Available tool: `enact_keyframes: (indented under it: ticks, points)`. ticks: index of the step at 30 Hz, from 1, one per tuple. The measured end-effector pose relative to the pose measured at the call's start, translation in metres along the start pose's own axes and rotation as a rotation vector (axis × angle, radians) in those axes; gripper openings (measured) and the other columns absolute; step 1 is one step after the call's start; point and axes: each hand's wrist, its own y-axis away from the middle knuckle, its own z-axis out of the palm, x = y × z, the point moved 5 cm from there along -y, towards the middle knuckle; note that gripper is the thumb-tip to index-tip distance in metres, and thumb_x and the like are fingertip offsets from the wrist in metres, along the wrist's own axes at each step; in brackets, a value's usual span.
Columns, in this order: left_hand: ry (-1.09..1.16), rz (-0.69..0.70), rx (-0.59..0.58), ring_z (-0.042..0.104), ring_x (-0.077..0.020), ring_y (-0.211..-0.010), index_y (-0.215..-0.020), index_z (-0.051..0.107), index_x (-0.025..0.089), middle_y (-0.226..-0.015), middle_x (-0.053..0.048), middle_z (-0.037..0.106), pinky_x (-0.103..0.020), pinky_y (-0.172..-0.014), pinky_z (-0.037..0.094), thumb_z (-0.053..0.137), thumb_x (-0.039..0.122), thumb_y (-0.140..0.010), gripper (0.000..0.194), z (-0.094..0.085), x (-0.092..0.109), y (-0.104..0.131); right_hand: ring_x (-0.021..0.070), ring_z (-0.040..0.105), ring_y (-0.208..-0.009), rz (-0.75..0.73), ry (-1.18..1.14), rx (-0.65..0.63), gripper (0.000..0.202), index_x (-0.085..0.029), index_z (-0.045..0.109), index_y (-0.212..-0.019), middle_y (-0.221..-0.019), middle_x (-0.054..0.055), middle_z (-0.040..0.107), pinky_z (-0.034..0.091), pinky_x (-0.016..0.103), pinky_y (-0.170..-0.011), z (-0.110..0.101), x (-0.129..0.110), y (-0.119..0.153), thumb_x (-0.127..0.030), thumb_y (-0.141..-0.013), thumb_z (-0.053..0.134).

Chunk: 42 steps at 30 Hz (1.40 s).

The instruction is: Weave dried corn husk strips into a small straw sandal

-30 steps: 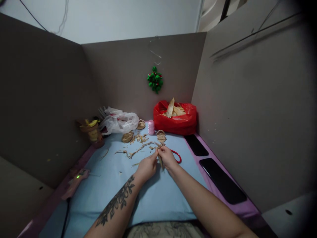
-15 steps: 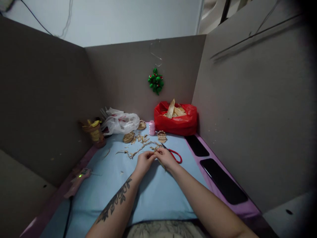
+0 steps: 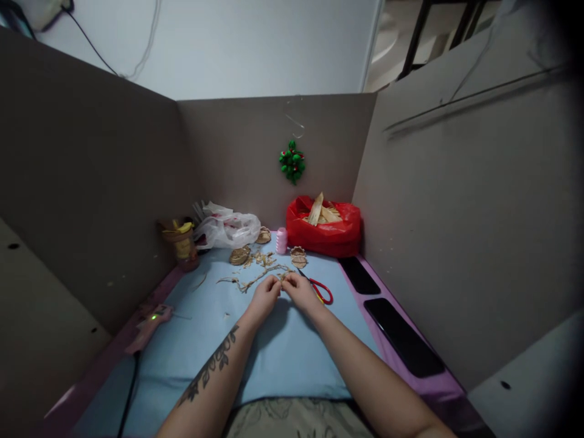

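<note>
While both forearms reach in over the blue cloth on the worktop, the two hands meet near its middle, fingertips close together. The right hand pinches the near end of a dry, twisted strand between thumb and fingers; the left hand has its fingers drawn into a narrow pinch beside it, though whatever lies between them is too small to tell. From the hands, the strand runs in a loose curve over the cloth toward the left. Just to the right of the right hand lie scissors with red handles. Beyond the hands are dry scraps, with a woven piece to their left, another behind them and a third to their right. A pink spool stands upright beside a red bag that holds pale husks. To the left are a crumpled translucent bag, a brown container and a pink corded tool with a green light. Two dark phones lie along the right edge, and a green ornament hangs against the back panel.
</note>
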Motion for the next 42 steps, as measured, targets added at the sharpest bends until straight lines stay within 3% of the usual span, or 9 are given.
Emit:
enact_keyframes:
  ticks: [6,13,17,20,24,29,31,37,42]
  points:
    - [-0.002,0.023,0.183,0.043,-0.0133,-0.063,-0.068,0.051,0.019,-0.064,0.002,0.047,-0.024,-0.064,0.034,0.051,0.023,-0.075,0.008,-0.013,-0.001,0.007,0.0132,0.047,-0.049,0.025,0.034,0.077,0.019,-0.015,0.062,-0.066,-0.053,-0.001,0.054,0.037,0.024,-0.048,0.007,-0.005,0.006,-0.032,-0.071,0.057]
    - [0.24,-0.091,0.226,0.047,-0.0118,-0.052,-0.063,0.051,0.016,-0.055,0.003,0.05,-0.023,-0.053,0.039,0.051,0.035,-0.071,0.021,-0.014,-0.024,-0.005,0.0207,0.056,-0.082,-0.159,0.168,0.128,0.024,-0.02,0.072,-0.09,-0.085,0.008,0.061,0.045,0.034,-0.079,0.027,-0.018,0.023,-0.024,-0.078,0.052]
    - [0.338,-0.136,0.278,0.047,-0.0101,-0.05,-0.062,0.049,0.016,-0.053,0.004,0.049,-0.022,-0.052,0.04,0.053,0.042,-0.069,0.027,-0.021,-0.03,-0.009,0.0229,0.053,-0.094,-0.283,0.361,0.099,0.04,-0.021,0.064,-0.116,-0.101,0.011,0.053,0.044,0.037,-0.087,0.037,-0.021,0.028,-0.017,-0.078,0.05]
    - [0.355,-0.153,0.285,0.046,-0.0091,-0.05,-0.062,0.049,0.016,-0.054,0.005,0.048,-0.021,-0.049,0.038,0.054,0.041,-0.069,0.026,-0.025,-0.028,-0.01,0.0225,0.052,-0.097,-0.274,0.356,0.065,0.041,-0.024,0.063,-0.117,-0.1,0.01,0.053,0.043,0.037,-0.088,0.035,-0.021,0.021,-0.017,-0.078,0.052]
    - [0.377,-0.166,0.243,0.048,-0.0086,-0.049,-0.07,0.049,0.016,-0.061,0.004,0.051,-0.022,-0.05,0.042,0.051,0.039,-0.075,0.023,-0.026,-0.018,-0.015,0.0211,0.055,-0.092,-0.16,0.152,0.098,0.022,-0.021,0.07,-0.094,-0.094,0.007,0.061,0.044,0.034,-0.083,0.019,-0.024,-0.006,-0.026,-0.077,0.059]
    - [0.267,-0.108,0.167,0.047,-0.0092,-0.049,-0.07,0.051,0.017,-0.057,0.004,0.049,-0.021,-0.049,0.04,0.049,0.035,-0.079,0.02,-0.037,0.009,-0.042,0.0156,0.056,-0.066,0.027,-0.174,-0.092,0.014,-0.017,0.065,-0.071,-0.069,0.002,0.064,0.042,0.026,-0.062,0.017,-0.029,-0.051,-0.031,-0.071,0.063]
    - [0.187,-0.06,0.126,0.048,-0.0098,-0.049,-0.068,0.05,0.018,-0.057,0.003,0.05,-0.021,-0.049,0.038,0.048,0.034,-0.08,0.02,-0.044,0.022,-0.06,0.0138,0.052,-0.059,0.046,-0.228,-0.092,0.016,-0.017,0.062,-0.065,-0.063,0.0,0.061,0.039,0.025,-0.057,0.013,-0.034,-0.07,-0.032,-0.07,0.063]
    - [-0.074,0.105,0.082,0.05,-0.0113,-0.051,-0.068,0.054,0.018,-0.058,0.001,0.056,-0.022,-0.052,0.036,0.047,0.03,-0.081,0.019,-0.057,0.055,-0.124,0.0124,0.047,-0.058,-0.12,-0.097,0.031,0.017,-0.017,0.055,-0.06,-0.059,-0.002,0.054,0.036,0.024,-0.056,-0.013,-0.064,-0.128,-0.028,-0.073,0.057]
    - [-0.208,0.281,0.053,0.055,-0.015,-0.064,-0.077,0.064,0.018,-0.071,-0.003,0.065,-0.024,-0.06,0.039,0.049,0.026,-0.082,0.017,-0.062,0.069,-0.167,0.0123,0.044,-0.056,-0.189,0.072,0.184,0.017,-0.019,0.048,-0.061,-0.058,-0.003,0.047,0.034,0.023,-0.053,-0.027,-0.076,-0.16,-0.025,-0.076,0.052]
